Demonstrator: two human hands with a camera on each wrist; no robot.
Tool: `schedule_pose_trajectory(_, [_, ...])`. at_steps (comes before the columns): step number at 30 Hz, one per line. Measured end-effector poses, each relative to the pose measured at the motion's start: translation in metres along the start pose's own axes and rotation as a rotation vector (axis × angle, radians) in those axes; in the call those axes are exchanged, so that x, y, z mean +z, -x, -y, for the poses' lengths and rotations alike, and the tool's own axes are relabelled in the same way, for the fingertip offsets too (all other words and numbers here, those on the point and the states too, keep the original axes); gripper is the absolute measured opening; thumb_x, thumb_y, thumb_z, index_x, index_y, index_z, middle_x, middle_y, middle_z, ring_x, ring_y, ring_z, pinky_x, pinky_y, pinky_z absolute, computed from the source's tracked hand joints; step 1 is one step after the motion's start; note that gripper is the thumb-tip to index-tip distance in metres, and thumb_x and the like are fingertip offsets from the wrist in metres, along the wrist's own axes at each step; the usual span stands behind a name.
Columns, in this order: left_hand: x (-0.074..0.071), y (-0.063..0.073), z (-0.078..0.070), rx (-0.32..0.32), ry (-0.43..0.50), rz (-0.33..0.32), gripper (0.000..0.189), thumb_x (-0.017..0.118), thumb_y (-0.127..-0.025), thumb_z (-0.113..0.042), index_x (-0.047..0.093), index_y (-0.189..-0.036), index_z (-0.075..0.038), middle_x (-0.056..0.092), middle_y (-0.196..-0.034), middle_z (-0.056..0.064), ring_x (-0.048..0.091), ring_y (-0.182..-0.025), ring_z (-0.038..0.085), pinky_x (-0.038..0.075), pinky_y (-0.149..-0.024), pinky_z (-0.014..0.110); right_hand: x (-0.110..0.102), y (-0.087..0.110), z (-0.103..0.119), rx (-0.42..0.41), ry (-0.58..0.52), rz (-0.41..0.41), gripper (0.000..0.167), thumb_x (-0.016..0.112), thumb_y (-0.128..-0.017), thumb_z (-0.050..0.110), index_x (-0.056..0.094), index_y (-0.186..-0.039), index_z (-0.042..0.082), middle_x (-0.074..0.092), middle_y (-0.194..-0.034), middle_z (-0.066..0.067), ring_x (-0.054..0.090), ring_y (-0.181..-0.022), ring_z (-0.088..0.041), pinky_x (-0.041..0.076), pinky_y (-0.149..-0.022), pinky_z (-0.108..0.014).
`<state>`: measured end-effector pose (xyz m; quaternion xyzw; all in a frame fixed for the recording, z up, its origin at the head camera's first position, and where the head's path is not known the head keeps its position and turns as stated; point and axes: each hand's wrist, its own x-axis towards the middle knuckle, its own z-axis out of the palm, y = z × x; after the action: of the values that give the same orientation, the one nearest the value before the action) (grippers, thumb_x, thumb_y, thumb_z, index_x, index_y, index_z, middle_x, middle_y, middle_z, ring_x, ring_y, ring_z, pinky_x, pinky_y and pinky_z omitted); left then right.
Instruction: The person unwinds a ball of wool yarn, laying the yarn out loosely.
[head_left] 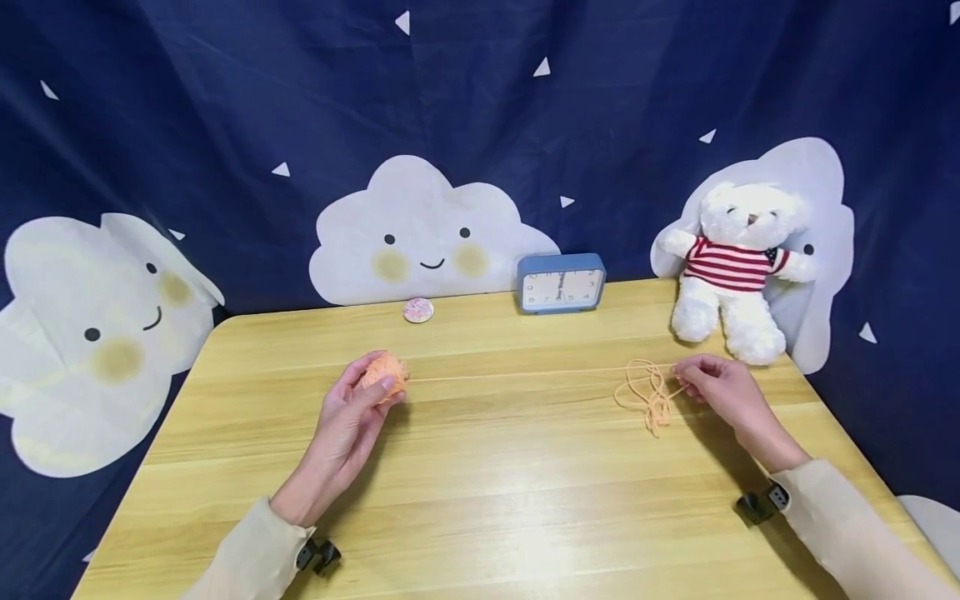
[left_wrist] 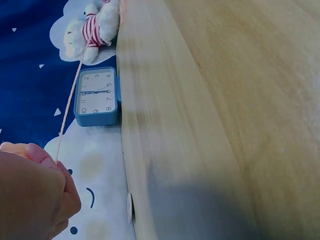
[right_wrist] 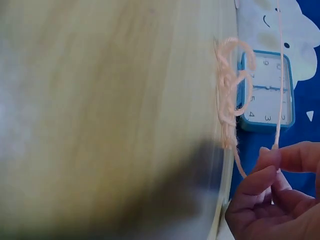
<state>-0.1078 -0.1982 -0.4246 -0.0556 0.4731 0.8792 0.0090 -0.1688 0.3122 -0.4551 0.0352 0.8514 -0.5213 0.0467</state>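
Note:
In the head view my left hand [head_left: 351,418] grips a small ball of peach yarn [head_left: 386,377], thumb across its front, above the left part of the table. From the ball a single yarn strand [head_left: 517,374] runs taut to the right. My right hand [head_left: 723,398] pinches that strand between thumb and fingertips, seen closely in the right wrist view. A loose tangle of yarn [head_left: 654,404] lies just left of the right hand, joined to the pinched strand. The left wrist view shows the left hand [left_wrist: 37,195] mostly from its back, which hides most of the ball.
On the wooden table [head_left: 480,483], a blue clock [head_left: 561,283] stands at the back edge. Left of it lies a round pinkish disc [head_left: 418,310]. A white teddy bear [head_left: 731,267] in a striped shirt sits at the back right. A dark blue curtain [head_left: 480,100] hangs behind.

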Motion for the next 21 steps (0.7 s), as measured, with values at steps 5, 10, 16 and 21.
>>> schedule_pose_trajectory(5, [0.000,0.000,0.001,-0.009,-0.021,0.013,0.040,0.059,-0.109,0.004,0.050,-0.148,0.001,0.059,-0.137,0.012,0.069,-0.119,0.026,0.059,-0.100,0.033,0.004,-0.005,0.001,0.016,0.032,0.067,0.030,0.062,-0.109,0.011,0.068,-0.123,-0.015,0.072,-0.089,0.004,0.063,-0.076,-0.007,0.055,-0.067,-0.023])
schedule_pose_trajectory(10, [0.003,0.001,0.002,-0.031,-0.139,-0.025,0.034,0.059,-0.114,-0.014,0.052,-0.144,0.001,0.070,-0.124,0.009,0.074,-0.109,0.022,0.061,-0.094,0.032,0.006,-0.010,0.000,0.021,0.037,0.087,0.028,0.062,-0.110,0.011,0.069,-0.120,-0.014,0.068,-0.084,0.002,0.060,-0.073,-0.007,0.053,-0.063,-0.023])
schedule_pose_trajectory(16, [0.008,-0.001,0.003,-0.063,-0.181,-0.063,0.039,0.053,-0.117,-0.024,0.049,-0.146,0.002,0.064,-0.122,0.008,0.062,-0.098,0.014,0.053,-0.078,0.024,0.009,-0.009,0.001,0.023,0.031,0.106,0.026,0.062,-0.110,0.011,0.068,-0.120,-0.013,0.070,-0.088,0.002,0.061,-0.074,-0.008,0.053,-0.063,-0.024])
schedule_pose_trajectory(21, [0.012,-0.004,0.004,-0.056,-0.097,-0.021,0.044,0.049,-0.119,-0.027,0.043,-0.149,0.005,0.058,-0.132,0.013,0.063,-0.111,0.019,0.055,-0.084,0.026,0.011,-0.006,0.004,0.006,0.022,0.090,0.036,0.062,-0.111,0.012,0.062,-0.134,-0.015,0.074,-0.104,-0.008,0.066,-0.078,-0.008,0.056,-0.066,-0.025])
